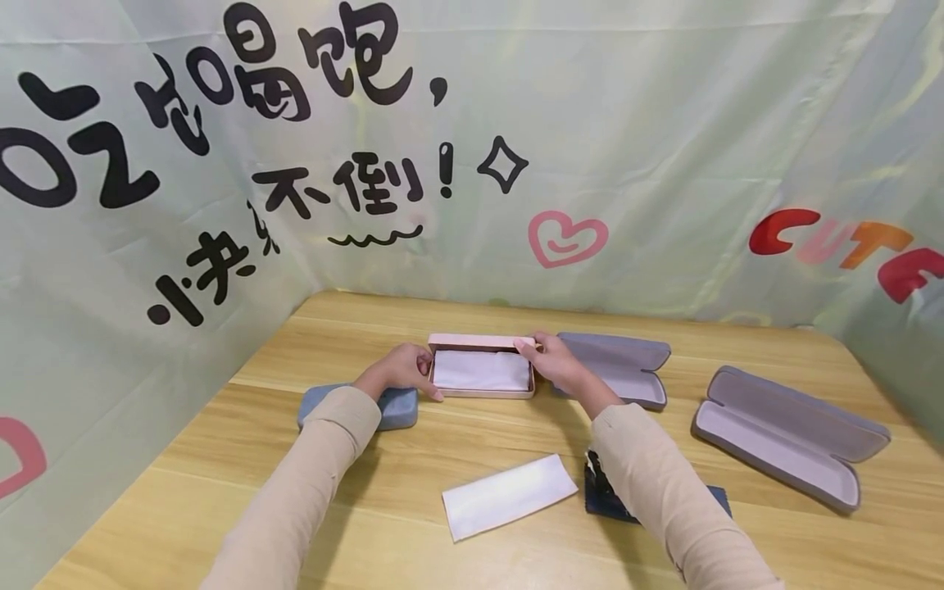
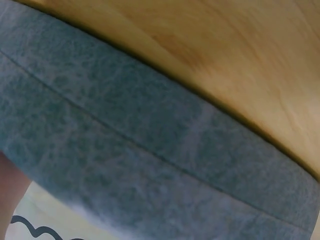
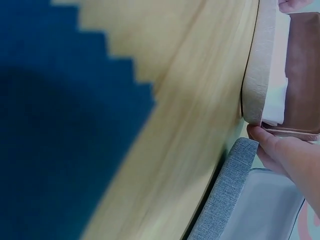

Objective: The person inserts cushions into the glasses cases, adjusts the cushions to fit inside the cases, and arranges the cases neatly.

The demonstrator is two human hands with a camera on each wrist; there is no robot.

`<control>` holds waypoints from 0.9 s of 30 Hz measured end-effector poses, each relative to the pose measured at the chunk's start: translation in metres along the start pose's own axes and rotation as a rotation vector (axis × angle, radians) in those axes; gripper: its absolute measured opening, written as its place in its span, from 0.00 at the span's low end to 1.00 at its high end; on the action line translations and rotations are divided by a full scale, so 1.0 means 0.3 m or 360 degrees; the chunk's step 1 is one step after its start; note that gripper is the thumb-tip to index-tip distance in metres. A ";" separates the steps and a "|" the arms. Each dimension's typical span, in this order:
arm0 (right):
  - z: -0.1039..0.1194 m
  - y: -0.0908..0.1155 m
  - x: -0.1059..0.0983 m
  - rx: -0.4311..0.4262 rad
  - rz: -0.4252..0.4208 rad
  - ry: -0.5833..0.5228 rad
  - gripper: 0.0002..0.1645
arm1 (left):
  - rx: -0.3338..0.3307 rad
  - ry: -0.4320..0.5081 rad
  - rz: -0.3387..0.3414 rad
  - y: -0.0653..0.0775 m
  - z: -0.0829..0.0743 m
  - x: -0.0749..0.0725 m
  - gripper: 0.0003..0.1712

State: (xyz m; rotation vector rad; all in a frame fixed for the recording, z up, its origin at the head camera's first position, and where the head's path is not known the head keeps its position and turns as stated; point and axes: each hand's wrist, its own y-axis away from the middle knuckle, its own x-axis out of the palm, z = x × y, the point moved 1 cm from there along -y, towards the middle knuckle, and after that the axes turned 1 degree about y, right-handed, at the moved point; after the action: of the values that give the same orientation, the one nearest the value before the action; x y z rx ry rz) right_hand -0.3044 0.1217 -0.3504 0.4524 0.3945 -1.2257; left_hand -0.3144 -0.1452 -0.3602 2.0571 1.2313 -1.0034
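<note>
**Case [image 1: 483,394], pink and open, with a hand at each end**

Set on the worktop [image 1: 398,508] near the rear hanging [image 1: 664,123], lid [image 1: 479,338] raised along the back, brown lining [image 3: 305,75] visible in the right wrist view. Inside, a folded white cloth [image 1: 479,370], covering most of the base. At the left end, the left hand [image 1: 406,367]: fingers bent against the side, thumb stretched to the front corner, pink case held between. At the right end, the right hand [image 1: 558,365]: thumb over the lid's edge, other fingers behind, drawn together in a pinch on that corner.

Just left of the pink case, partly covered by the left sleeve [image 1: 295,492], a blue case [image 1: 398,410], closed, seam showing in the left wrist view. Just right, partly behind the right hand, one grey case [image 1: 627,348], open; farther right, another grey case [image 1: 774,447], also open, set slantwise. In front, between the forearms, a pale cloth [image 1: 509,497], lying flat. Beside it, partly hidden by the right sleeve [image 1: 656,475], a dark blue cloth [image 1: 612,504] with a zigzag edge. On the hanging, black lettering [image 1: 369,188].
</note>
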 end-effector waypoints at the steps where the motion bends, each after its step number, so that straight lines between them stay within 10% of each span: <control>1: 0.001 0.001 0.000 -0.0010 -0.0001 0.0001 0.40 | -0.0003 0.0005 0.0000 -0.001 0.001 0.000 0.25; 27: -0.019 0.014 0.007 -0.0308 -0.0011 0.0016 0.21 | -0.0096 0.0070 0.0001 0.000 0.001 0.003 0.23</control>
State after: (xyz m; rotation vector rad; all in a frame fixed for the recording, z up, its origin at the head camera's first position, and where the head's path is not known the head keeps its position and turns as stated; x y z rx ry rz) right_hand -0.3001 0.1241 -0.3559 0.2912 0.5183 -1.1796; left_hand -0.3142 -0.1451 -0.3610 2.0430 1.2673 -0.9146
